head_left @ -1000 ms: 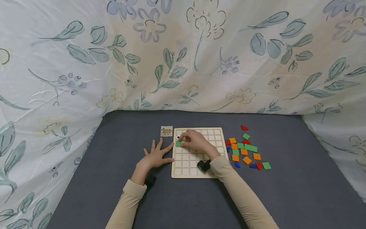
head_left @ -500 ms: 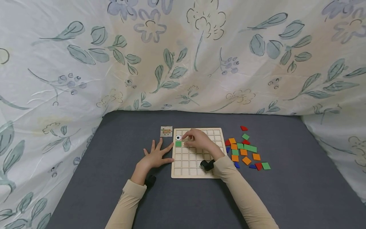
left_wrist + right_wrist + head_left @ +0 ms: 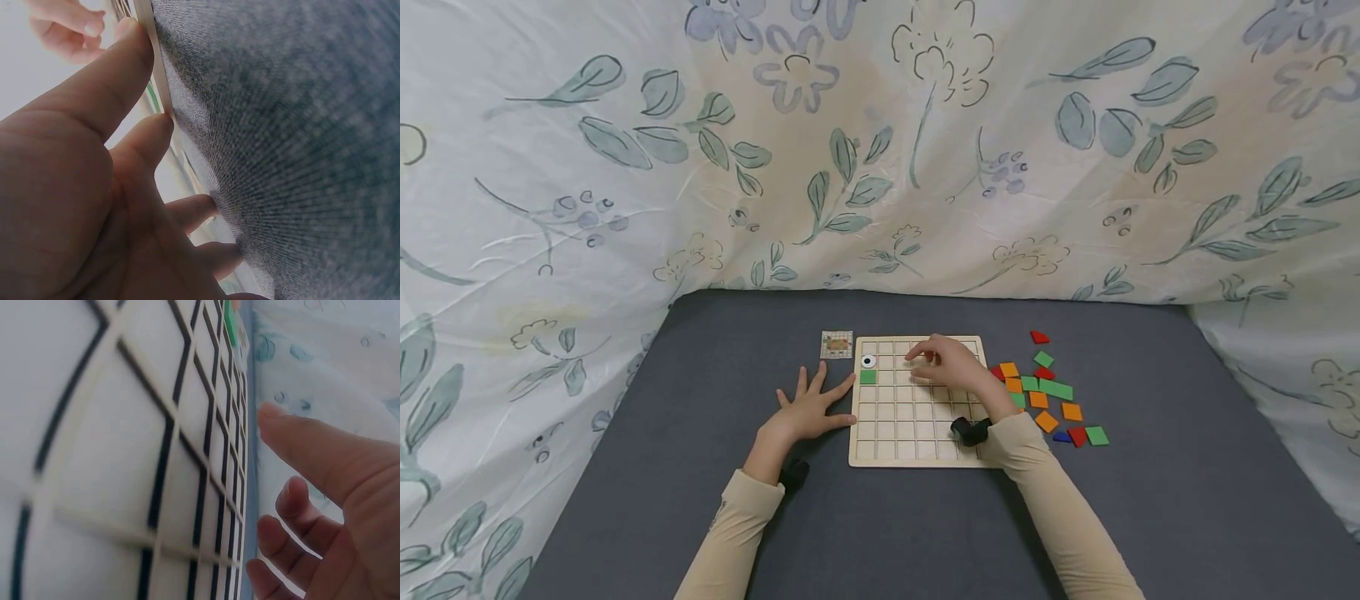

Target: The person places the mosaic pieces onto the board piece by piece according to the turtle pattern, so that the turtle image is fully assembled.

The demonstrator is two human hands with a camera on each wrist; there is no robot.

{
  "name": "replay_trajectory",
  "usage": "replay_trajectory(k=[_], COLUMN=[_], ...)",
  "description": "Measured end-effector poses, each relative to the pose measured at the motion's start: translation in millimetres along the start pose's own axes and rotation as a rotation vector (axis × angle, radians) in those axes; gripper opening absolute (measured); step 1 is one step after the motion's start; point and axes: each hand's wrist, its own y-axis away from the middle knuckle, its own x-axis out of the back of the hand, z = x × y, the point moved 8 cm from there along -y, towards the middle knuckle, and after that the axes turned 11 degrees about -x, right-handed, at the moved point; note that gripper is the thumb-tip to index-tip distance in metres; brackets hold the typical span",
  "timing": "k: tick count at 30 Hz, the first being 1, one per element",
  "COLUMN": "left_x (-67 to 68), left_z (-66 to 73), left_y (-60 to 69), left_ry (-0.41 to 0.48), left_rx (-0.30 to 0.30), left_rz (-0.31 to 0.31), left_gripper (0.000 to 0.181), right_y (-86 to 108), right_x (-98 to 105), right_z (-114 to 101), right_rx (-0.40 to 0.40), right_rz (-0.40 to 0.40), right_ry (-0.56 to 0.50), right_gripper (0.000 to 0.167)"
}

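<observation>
A wooden grid board lies on the dark cloth. In its left column sit a white tile with a black-and-white eye mark and, just below it, a green square tile. My left hand rests spread beside the board; in the left wrist view its thumb and a finger touch the board's edge. Over the upper right of the board hovers my right hand, its fingers loosely bent. The right wrist view shows nothing between that hand's thumb and fingers, apart from the grid.
Right of the board lie several loose tiles: orange squares, green pieces, red pieces and a blue piece, partly behind the right arm. A small picture card lies at the board's upper left. A floral curtain hangs behind.
My right hand has drawn away from the eye tile and moved right across the board, leaving that tile in the left column. The left hand has stayed in place.
</observation>
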Motion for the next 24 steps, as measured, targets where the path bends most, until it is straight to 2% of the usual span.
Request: replay_trajectory(k=[8,18,24], left_x=[1.9,3.3,1.5], left_z=[1.8,3.1,3.0], left_y=[1.5,3.1,2.8], left_ry=[-0.001,0.001,-0.005], left_rx=[-0.014,-0.010,-0.008], left_rz=[0.000,0.008,0.007], left_gripper=[0.070,0.070,0.070], right_y=[11.9,25.4,36.8], right_x=[22,41,56], right_z=[19,50,68], right_rx=[-0.003,-0.065,-0.074], right_rz=[0.033,0.057,0.106], right_ry=[-0.030,-0.030,0.018], right_gripper=[0.025,0.025,0.026])
